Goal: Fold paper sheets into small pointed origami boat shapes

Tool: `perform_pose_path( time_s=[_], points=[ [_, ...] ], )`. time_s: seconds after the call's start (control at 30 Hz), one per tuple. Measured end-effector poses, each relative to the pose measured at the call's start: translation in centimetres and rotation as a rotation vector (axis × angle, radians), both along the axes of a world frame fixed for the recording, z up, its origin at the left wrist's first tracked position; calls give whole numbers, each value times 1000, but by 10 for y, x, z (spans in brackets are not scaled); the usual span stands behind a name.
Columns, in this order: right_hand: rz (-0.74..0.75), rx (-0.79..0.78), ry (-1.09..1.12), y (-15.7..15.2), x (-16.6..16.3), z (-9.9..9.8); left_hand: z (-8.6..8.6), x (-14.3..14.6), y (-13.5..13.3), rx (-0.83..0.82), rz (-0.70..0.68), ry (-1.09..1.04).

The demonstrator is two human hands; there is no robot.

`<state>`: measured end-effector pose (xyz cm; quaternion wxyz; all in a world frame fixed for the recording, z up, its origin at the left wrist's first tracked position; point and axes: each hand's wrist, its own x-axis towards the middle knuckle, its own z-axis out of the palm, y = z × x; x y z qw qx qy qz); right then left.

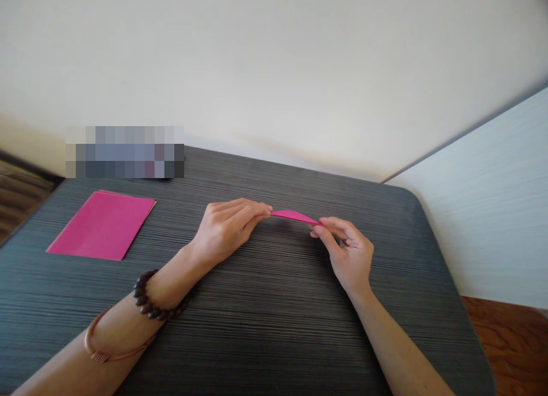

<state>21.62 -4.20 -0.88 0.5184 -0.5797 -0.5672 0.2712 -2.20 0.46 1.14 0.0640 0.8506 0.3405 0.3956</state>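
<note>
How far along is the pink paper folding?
Done: one pink piece already looks folded into a narrow strip. In hand: the left hand and the right hand pinch its two ends over the table. Left: the flat pink paper at the far left lies unfolded, untouched.

My room at home: dark ribbed table [274, 339] against cream wall [274, 71] at twelve o'clock, wood floor [514, 339] at four.

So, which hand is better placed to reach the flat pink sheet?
Probably the left hand: the flat pink sheet lies on its side; the right hand is farther. Both pinch the folded pink paper.
</note>
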Motion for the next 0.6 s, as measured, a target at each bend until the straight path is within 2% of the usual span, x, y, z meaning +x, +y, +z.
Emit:
perform_pose_path(
  time_s=[0.2, 0.37, 0.43, 0.6],
  points=[
    [6, 73, -177, -2, 1, 8, -1, 1, 1, -82, -25, -9],
    [54, 58, -331, -2, 3, 15, 1, 3, 1, -321, 38, -95],
    [52, 34, -269, -2, 3, 15, 2, 3, 2, -457, 48, -171],
    [96, -59, 54, -2, 2, 9, 2, 4, 3, -801, 5, -426]
  ],
)
